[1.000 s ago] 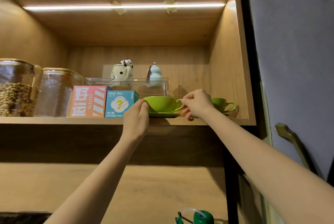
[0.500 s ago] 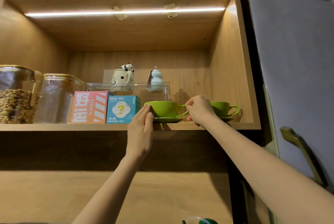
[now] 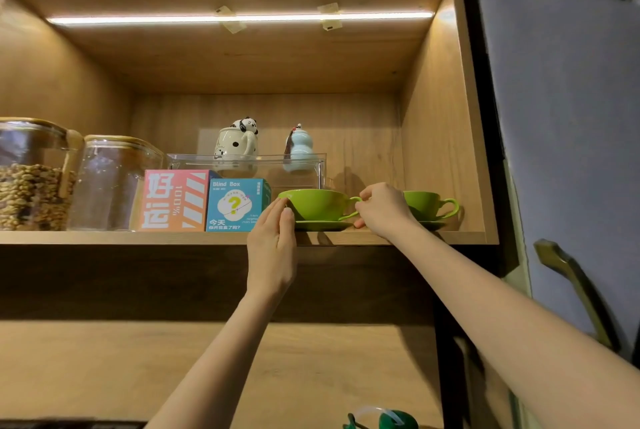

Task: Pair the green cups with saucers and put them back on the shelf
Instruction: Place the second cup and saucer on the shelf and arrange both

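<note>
A warm white LED light strip [image 3: 239, 17] under the upper wooden board lights the shelf bay from above, glaring brightest at its right end against the side panel. The wooden shelf front edge [image 3: 138, 238] and the panel below it sit in deep shadow. The clear glass storage jars [image 3: 114, 182] carry soft reflections. Focus is fairly sharp at centre; straight edges bow outward toward the frame borders, and the corners look dim and soft.
</note>
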A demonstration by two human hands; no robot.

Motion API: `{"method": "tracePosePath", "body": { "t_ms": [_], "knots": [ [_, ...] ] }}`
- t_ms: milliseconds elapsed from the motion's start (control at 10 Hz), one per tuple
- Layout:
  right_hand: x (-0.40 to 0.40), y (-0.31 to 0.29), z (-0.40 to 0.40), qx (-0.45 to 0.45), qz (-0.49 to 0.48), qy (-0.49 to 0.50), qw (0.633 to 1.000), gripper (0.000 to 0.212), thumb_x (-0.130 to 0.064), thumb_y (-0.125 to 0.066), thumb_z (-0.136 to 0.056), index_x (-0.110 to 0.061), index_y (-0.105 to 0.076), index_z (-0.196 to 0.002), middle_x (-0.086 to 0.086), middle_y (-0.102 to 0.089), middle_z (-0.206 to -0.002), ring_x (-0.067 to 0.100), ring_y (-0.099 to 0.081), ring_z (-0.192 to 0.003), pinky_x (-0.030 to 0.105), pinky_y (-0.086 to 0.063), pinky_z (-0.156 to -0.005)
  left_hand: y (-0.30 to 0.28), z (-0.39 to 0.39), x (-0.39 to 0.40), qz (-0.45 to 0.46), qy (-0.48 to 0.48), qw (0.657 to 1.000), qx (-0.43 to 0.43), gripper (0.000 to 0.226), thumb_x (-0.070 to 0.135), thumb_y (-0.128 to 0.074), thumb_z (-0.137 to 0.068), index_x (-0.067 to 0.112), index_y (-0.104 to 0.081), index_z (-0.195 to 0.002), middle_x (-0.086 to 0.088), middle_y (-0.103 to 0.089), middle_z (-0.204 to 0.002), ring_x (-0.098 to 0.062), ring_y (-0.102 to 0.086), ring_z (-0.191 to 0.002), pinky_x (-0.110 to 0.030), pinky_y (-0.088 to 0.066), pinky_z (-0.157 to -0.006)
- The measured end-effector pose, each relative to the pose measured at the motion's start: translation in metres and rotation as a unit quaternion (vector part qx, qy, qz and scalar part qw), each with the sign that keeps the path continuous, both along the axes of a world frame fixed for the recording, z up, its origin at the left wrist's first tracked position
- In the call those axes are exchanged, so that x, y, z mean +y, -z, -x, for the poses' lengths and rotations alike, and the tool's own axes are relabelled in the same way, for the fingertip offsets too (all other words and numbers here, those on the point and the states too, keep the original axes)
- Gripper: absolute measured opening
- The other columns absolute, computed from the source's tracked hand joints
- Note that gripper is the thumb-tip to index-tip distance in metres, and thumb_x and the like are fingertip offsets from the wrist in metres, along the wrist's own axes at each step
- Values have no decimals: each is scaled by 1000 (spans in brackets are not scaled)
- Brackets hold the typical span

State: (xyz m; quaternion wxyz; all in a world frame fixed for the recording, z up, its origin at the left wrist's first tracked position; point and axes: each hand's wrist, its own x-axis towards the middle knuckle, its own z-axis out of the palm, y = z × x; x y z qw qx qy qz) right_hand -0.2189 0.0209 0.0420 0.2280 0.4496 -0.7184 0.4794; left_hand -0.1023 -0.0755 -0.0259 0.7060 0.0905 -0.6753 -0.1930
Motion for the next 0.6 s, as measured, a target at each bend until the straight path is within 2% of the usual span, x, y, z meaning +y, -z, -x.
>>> {"method": "tracePosePath", "body": {
  "t_ms": [100, 200, 300, 400, 500, 600],
  "knots": [
    [5, 1, -3, 12, -9, 4, 1000, 26, -3, -50, -90, 1, -58, -114, 16, -64, -111, 27, -65, -93, 32, -54, -70, -1, -4, 4, 1, 4, 1000, -18, 40, 27, -31, -97, 13, -50, -129, 3, -54, -128, -2, -45, -116, -18, -34, -97],
    [16, 0, -7, 0, -5, -9, 1000, 27, -7, -49, -92, 0, -56, -117, 15, -64, -107, 22, -66, -75, 33, -59, -66, -5, -9, 9, 3, 16, 999, -39, 27, 25, -32, -97, 33, -57, -102, 22, -53, -103, 23, -45, -95, -14, -33, -80],
    [36, -3, -12, -23, 15, -20, 999, 36, -10, -50, -92, -4, -50, -128, 14, -60, -121, 22, -68, -78, 32, -60, -66, -13, -17, 11, -34, 15, 995, -88, 43, 29, -29, -97, 14, -45, -134, 0, -44, -143, -4, -35, -133, -22, -26, -104],
    [67, -6, -23, -25, 33, -65, 997, 35, -10, -51, -91, -7, -53, -126, 11, -60, -123, 16, -64, -79, 23, -55, -61, -18, -29, 15, -40, 11, 990, -135, 50, 33, -24, -97, 11, -29, -142, -7, -29, -153, -19, -25, -141, -27, -20, -110],
    [112, 8, -53, -16, 102, -166, 981, 25, -14, -51, -90, -14, -61, -113, 5, -69, -111, 11, -68, -81, 24, -56, -70, -18, -41, 23, -40, 13, 992, -123, 49, 31, -26, -97, 12, -32, -142, -8, -34, -151, -21, -28, -139, -27, -24, -108],
    [184, 48, -74, 36, 185, -343, 920, 19, -24, -60, -84, -27, -69, -101, -3, -75, -99, 8, -71, -88, 18, -57, -68, -14, -53, 36, -48, 4, 996, -81, 43, 27, -34, -96, 11, -44, -135, -12, -49, -138, -18, -43, -121, -28, -34, -94]
  ]
}}
